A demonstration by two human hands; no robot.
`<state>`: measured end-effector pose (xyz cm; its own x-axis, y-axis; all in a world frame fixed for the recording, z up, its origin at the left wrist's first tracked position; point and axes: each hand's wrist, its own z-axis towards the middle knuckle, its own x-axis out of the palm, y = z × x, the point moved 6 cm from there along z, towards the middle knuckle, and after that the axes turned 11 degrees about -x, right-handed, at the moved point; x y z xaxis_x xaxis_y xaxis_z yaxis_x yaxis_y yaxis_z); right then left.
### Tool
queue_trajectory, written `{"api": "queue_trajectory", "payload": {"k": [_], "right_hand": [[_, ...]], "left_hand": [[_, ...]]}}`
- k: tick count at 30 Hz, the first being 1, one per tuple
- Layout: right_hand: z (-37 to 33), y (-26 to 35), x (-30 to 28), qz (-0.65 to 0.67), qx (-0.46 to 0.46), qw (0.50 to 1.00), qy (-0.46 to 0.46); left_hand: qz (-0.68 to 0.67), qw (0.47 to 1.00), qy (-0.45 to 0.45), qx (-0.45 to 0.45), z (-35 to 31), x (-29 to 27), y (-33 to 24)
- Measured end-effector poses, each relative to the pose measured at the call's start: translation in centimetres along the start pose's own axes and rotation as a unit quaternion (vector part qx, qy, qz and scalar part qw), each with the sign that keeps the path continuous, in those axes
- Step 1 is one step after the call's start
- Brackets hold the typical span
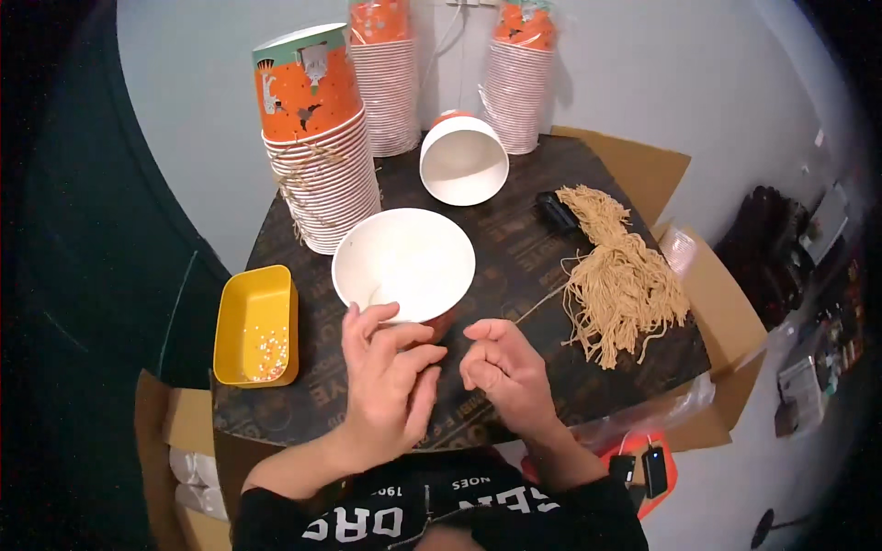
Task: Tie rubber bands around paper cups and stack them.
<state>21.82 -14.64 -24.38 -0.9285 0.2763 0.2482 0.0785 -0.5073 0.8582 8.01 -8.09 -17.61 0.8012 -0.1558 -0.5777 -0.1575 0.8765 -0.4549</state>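
In front of me a white-lined paper bucket (404, 262) tilts its open mouth toward me. My left hand (388, 381) is at its near rim, fingers spread and slightly bent, with nothing visible in them. Just right of the bucket my right hand (507, 375) is closed, thumb against curled fingers, on a thin strand of twine (542, 304). That strand runs toward a loose bundle of tan twine (625, 285) on the table's right side. A black clip-like piece (556, 211) sits at the bundle's far end.
Left, a yellow tray (223, 340) holds small pale and orange beads. Behind stand a tall stack of orange-and-white paper buckets (317, 156) and two plastic-wrapped stacks. Another bucket (464, 163) lies on its side. Cardboard boxes (717, 294) flank the dark table (322, 395).
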Motion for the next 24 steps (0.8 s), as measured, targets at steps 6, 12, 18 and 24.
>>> {"api": "queue_trajectory", "payload": {"k": [6, 12, 18, 24], "right_hand": [[-0.3, -0.7, 0.4, 0.034, 0.02, 0.999, -0.004], [-0.7, -0.7, 0.5, 0.038, 0.025, 0.999, 0.0], [0.1, 3.0, -0.9, -0.43, -0.164, 0.888, -0.027], [-1.0, 1.4, 0.3, -0.212, -0.086, 0.973, 0.009]], "left_hand": [[-0.064, 0.996, 0.048, -0.039, -0.7, 1.0, -0.4], [-0.06, 0.998, 0.021, -0.011, -0.5, 1.3, -0.4], [-0.002, 1.0, 0.004, -0.007, 0.2, 1.1, -0.2], [0.05, 0.998, 0.021, 0.017, 0.7, 2.5, -1.0]]}}
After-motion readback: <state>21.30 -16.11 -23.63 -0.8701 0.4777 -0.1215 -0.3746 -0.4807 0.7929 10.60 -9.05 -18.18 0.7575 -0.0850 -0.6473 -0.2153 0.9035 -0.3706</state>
